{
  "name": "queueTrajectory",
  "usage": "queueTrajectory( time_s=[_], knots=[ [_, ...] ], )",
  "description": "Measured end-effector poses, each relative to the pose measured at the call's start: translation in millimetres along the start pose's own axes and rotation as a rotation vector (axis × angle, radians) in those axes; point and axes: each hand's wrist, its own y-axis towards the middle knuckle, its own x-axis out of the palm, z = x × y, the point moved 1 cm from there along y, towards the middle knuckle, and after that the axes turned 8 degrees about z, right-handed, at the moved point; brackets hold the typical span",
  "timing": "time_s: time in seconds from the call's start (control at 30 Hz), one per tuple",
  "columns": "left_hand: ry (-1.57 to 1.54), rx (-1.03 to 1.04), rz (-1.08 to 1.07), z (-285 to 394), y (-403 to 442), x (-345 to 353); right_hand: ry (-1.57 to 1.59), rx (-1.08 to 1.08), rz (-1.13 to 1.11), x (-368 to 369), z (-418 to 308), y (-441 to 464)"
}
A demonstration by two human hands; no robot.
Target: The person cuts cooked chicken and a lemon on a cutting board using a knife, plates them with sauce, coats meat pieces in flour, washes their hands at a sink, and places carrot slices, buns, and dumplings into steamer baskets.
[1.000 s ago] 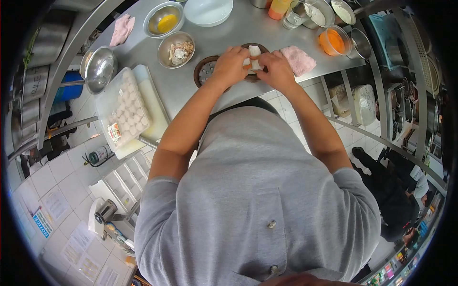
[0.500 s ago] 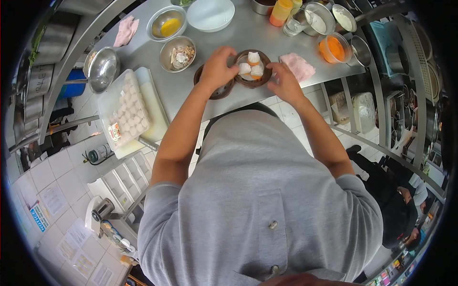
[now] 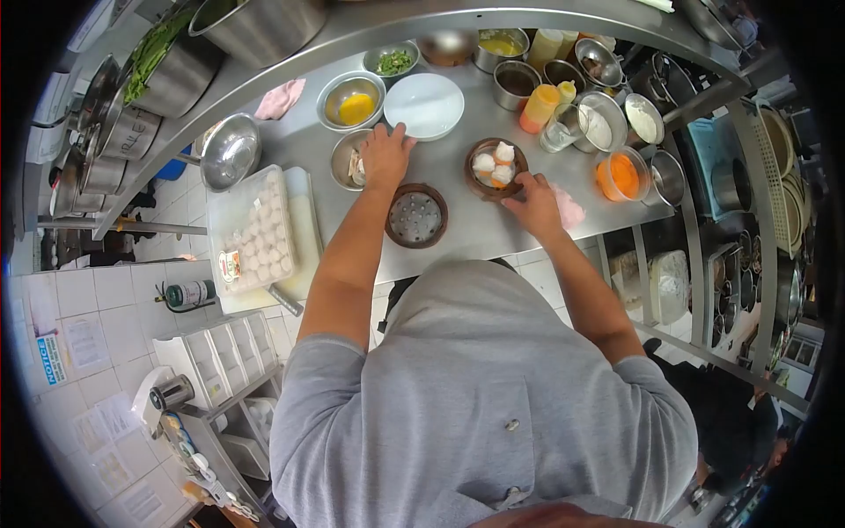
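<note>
My left hand (image 3: 385, 158) is over the right rim of a metal bowl (image 3: 343, 165) of pale chopped filling, fingers apart and nothing visible in them. Just above its fingertips lies a white bowl (image 3: 424, 104). A round steamer basket with a dotted liner (image 3: 416, 216) sits below and right of this hand. My right hand (image 3: 532, 204) has its fingers at the lower right rim of a second basket (image 3: 476, 184), which holds white-topped dumplings (image 3: 503, 153). A pink cloth (image 3: 568, 209) lies partly behind the right hand.
A plastic box of white balls (image 3: 264, 233) rests on a board at the left. Squeeze bottles (image 3: 539, 107), a tub of orange filling (image 3: 621, 178) and metal bowls stand at the right. A shelf rail (image 3: 387, 33) crosses above the table. A person in dark clothes (image 3: 717, 409) is at lower right.
My left hand has left the baskets and moved to the filling bowl. The dumpling basket now stands farther from the lined basket, with my right hand at its rim. The view has tilted up.
</note>
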Motion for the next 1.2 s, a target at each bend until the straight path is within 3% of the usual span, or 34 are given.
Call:
queueTrajectory(
  time_s=[0.67, 0.73, 0.8, 0.83, 0.9, 0.93, 1.0, 1.07, 1.13, 1.2],
  knots=[
    [0.067, -0.117, 0.049, -13.2, 3.1, -3.5, 0.017, 0.004, 0.140, 62.1, -47.9, 173.7],
    [-0.092, -0.093, 0.205, -16.0, -5.8, -2.6, -0.027, 0.035, 0.120, 75.8, -51.3, 188.4],
    [-0.206, -0.116, 0.256, -22.2, -23.2, -22.0, 0.026, -0.044, 0.268, 90.9, -43.5, 203.5],
    [-0.321, -0.123, 0.317, -27.1, -34.8, -35.4, 0.020, -0.049, 0.237, 97.9, -37.8, 207.7],
    [-0.397, -0.237, 0.303, -40.9, -74.7, -60.8, 0.274, -0.221, 0.478, 98.2, -31.0, 197.9],
    [-0.418, -0.283, 0.291, -46.9, -101.2, -80.4, 0.273, -0.222, 0.434, 86.0, -32.4, 180.7],
    [-0.431, -0.356, 0.278, -60.0, -160.8, -103.9, 0.269, -0.179, 0.075, 38.9, -37.9, 130.8],
    [-0.427, -0.547, 0.097, -63.6, -221.4, -115.5, 0.080, -0.362, -0.090, 6.0, 6.9, 80.2],
    [-0.451, -0.577, 0.024, -34.1, -247.5, -126.5, -0.142, -0.600, -0.209, -34.3, 50.9, 31.8],
    [-0.517, -0.518, -0.051, 0.6, -246.5, -125.7, -0.282, -0.596, -0.213, -50.5, 73.1, -5.9]
  ],
)
